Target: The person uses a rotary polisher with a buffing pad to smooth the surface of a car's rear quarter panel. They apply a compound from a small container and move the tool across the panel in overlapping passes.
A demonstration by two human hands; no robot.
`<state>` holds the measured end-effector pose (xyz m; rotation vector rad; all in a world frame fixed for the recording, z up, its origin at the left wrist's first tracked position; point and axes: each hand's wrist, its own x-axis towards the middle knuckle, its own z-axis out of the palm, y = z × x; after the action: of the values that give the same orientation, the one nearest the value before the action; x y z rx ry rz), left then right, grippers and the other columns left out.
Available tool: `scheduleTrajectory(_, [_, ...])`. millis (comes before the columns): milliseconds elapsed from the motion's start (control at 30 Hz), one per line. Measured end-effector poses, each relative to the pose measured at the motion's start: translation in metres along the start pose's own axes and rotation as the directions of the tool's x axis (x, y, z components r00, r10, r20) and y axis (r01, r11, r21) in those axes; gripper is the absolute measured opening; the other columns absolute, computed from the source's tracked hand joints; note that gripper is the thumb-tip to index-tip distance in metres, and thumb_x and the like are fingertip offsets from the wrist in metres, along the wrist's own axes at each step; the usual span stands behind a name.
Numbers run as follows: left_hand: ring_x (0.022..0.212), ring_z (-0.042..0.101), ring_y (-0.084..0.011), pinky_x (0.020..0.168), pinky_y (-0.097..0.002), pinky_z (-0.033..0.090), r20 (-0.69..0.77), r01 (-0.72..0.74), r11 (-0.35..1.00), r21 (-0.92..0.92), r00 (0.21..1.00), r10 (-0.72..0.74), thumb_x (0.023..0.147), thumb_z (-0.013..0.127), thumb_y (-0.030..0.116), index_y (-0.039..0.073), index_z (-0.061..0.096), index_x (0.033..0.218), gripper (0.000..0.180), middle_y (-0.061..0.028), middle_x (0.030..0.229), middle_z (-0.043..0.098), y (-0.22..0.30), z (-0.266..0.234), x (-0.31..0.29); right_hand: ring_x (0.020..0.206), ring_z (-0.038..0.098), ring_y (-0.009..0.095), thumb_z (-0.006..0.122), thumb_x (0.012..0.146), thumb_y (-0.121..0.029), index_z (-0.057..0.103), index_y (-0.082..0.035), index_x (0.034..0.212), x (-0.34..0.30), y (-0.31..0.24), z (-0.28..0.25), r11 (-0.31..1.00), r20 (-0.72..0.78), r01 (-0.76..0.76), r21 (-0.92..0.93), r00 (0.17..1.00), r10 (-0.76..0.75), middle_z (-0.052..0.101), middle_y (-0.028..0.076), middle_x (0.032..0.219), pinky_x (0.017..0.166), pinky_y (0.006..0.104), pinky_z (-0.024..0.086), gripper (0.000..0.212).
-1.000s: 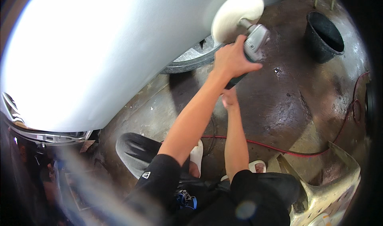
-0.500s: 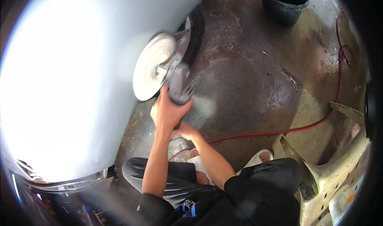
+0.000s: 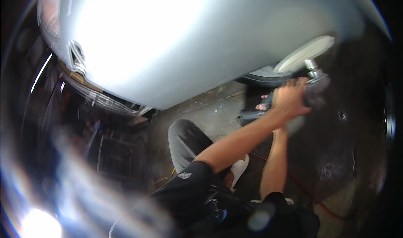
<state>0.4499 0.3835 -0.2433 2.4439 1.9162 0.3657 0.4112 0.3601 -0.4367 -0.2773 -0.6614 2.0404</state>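
A polisher (image 3: 317, 86) with a round white pad (image 3: 308, 53) is held in both my hands, at the right. The pad is tilted, its face toward the silver car body panel (image 3: 218, 57), near the wheel (image 3: 264, 79). My left hand (image 3: 289, 98) wraps round the polisher just behind its metal neck. Lower down, my right hand (image 3: 262, 106) grips the rear of the tool, where a dark grip end (image 3: 249, 116) shows. The left forearm hides most of that hand; only its fingertips and wrist are seen. Blur covers the polisher's head.
A red hose (image 3: 304, 187) runs over the dark, wet-looking floor (image 3: 336, 154) at the lower right. The car's lamp and bumper edge (image 3: 100, 96) are at the left. My bent knee (image 3: 187, 141) and a pale sandal (image 3: 239, 168) are below the panel.
The view has swung toward the car's lamp end, and the panel spans the top. The polisher and both hands now appear farther right. Both hands still hold it.
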Motion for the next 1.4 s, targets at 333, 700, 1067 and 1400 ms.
scheduleTrajectory(333, [0.103, 0.062, -0.037, 0.086, -0.0437, 0.053, -0.025, 0.056, 0.992, -0.114, 0.998, -0.059, 0.045, 0.095, 0.039, 0.013, 0.047, 0.137, 0.107, -0.02, 0.111, 0.061, 0.06, 0.068, 0.072, 0.135, 0.044, 0.023, 0.084, 0.075, -0.01, 0.02, -0.001, 0.156, -0.015, -0.063, -0.037, 0.996, -0.104, 0.084, 0.011, 0.991, -0.082, 0.04, 0.013, 0.152, 0.111, 0.0399, 0.04, 0.104])
scheduleTrajectory(700, [0.1, 0.069, -0.0311, 0.082, -0.0449, 0.056, -0.035, 0.149, 0.989, -0.012, 0.988, -0.149, 0.062, 0.084, 0.05, 0.011, 0.052, 0.131, 0.085, -0.015, 0.115, 0.066, -0.1, -0.02, -0.094, 0.135, 0.042, 0.02, 0.079, 0.083, -0.01, 0.02, -0.001, 0.156, -0.004, 0.111, 0.048, 0.703, 0.159, -0.321, 0.634, 0.944, 0.288, 0.038, 0.012, 0.153, 0.112, 0.0401, 0.038, 0.094])
scheduleTrajectory(1067, [0.094, 0.071, -0.0356, 0.074, -0.048, 0.058, -0.044, 0.318, 0.94, 0.123, 0.948, -0.315, 0.059, 0.087, 0.047, 0.014, 0.052, 0.128, 0.085, -0.0138, 0.109, 0.069, -0.098, -0.04, -0.111, 0.136, 0.043, 0.024, 0.09, 0.067, -0.014, 0.035, 0.001, 0.15, 0.002, 0.13, 0.064, 0.942, 0.096, -0.192, -0.275, 0.969, 0.226, 0.045, 0.015, 0.15, 0.115, 0.0386, 0.035, 0.101])
scheduleTrajectory(1400, [0.092, 0.07, -0.0419, 0.078, -0.0499, 0.056, 0.079, 0.032, 0.994, 0.107, 0.996, -0.04, 0.064, 0.08, 0.046, 0.015, 0.047, 0.134, 0.083, -0.0219, 0.107, 0.067, 0.028, 0.011, 0.059, 0.136, 0.045, 0.02, 0.08, 0.084, -0.021, 0.04, -0.009, 0.15, 0.047, -0.019, -0.075, 1.0, 0.145, 0.005, -0.003, 0.989, -0.004, 0.045, 0.004, 0.15, 0.11, 0.0419, 0.039, 0.079])
